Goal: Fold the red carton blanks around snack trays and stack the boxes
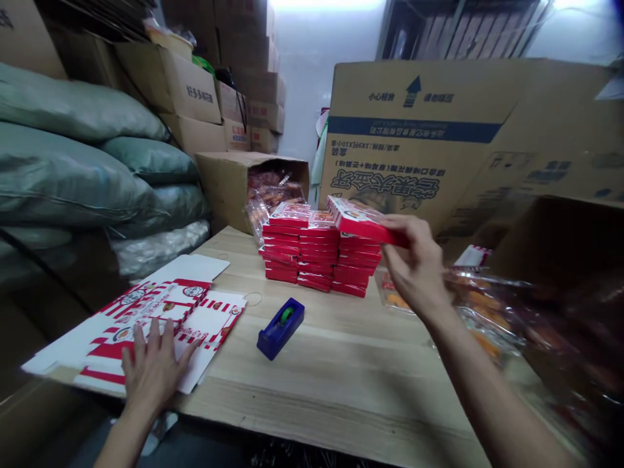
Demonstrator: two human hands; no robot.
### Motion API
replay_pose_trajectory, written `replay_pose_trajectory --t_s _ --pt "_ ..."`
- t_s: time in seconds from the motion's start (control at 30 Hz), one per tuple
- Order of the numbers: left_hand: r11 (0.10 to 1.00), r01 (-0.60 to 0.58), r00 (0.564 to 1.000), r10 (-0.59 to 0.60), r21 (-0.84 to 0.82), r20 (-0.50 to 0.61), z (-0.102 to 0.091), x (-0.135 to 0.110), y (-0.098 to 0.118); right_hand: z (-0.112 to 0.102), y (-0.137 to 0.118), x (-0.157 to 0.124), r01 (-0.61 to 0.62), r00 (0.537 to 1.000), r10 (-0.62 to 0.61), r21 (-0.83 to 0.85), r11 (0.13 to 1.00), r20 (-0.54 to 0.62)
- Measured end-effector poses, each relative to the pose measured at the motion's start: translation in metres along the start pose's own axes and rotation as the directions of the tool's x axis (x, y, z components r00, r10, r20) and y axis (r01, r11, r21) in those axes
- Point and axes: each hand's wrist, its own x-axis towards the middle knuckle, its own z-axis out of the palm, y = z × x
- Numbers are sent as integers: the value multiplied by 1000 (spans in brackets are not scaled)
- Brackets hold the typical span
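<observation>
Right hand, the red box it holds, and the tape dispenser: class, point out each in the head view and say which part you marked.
Right hand (417, 265): head view, middle of the hand.
Red box (361, 228): head view, its red side.
Tape dispenser (281, 331): head view, its blue body.

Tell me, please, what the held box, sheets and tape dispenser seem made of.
Box: probably thin card, faintly glossy, with straight printed sides. Sheets: likely smooth white card, with red print and cut outlines. Dispenser: apparently smooth blue plastic, given its moulded shape.
</observation>
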Motion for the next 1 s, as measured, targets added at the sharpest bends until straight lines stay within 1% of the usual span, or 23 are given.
replay_pose_trajectory --t_s 0.03,0.1,0.17,0.2,0.27,0.33,0.43,0.5,0.6,0.67,0.7,0.77,0.8,0.83,0.87,0.9,0.93,0.97,1.0 --pt "999 16 999 -18 45 51 10 3 -13 21 16 12 31 1000 -31 -9 999 2" --pt "996 9 994 -20 92 111 24 6 -31 62 48 29 50 997 -48 -33 998 55" --pt "994 -18 994 6 105 110 29 7 -42 95 74 37 71 990 -64 -54 996 128" --pt "994 -34 994 23 102 103 29 7 -45 108 85 38 74 985 -64 -57 996 161" --pt "995 -49 995 40 87 96 26 9 -51 126 101 37 76 976 -64 -52 996 207" --pt "994 -35 997 28 103 72 23 10 -56 137 113 34 74 969 -62 -41 996 240" --pt "985 41 999 -35 168 -36 26 13 -66 145 124 29 64 952 -50 -36 997 302" --pt "984 12 999 -3 178 -52 29 15 -73 146 128 28 39 945 -20 -52 998 326" --pt "987 -71 997 66 147 35 25 19 -75 141 126 29 -19 946 48 -91 996 321" --pt "990 -55 995 43 130 95 15 19 -68 131 113 25 -51 951 74 -86 995 299" --pt "992 -49 992 34 119 125 8 19 -64 123 103 19 -63 956 77 -60 996 282" --pt "996 -51 989 40 75 145 -7 15 -53 104 75 -2 -91 975 79 48 995 207" --pt "998 -52 992 47 37 118 -16 11 -48 93 59 -17 -123 978 100 115 986 185" --pt "1000 -30 999 30 -4 39 -25 6 -43 81 43 -36 -171 974 141 167 971 178" --pt "998 14 995 -20 -57 -100 -34 0 -38 70 28 -57 -239 963 204 210 948 176" --pt "991 40 968 -71 -131 -240 -44 -8 -30 59 13 -79 -352 927 300 251 902 224" --pt "975 41 933 -116 -220 -340 -55 -19 -20 51 0 -103 -500 853 416 268 823 315" --pt "948 34 908 -162 -317 -387 -66 -31 -6 45 -14 -126 -632 758 504 274 725 413" --pt "905 34 898 -214 -424 -384 -76 -46 11 41 -27 -149 -740 656 557 290 607 509"
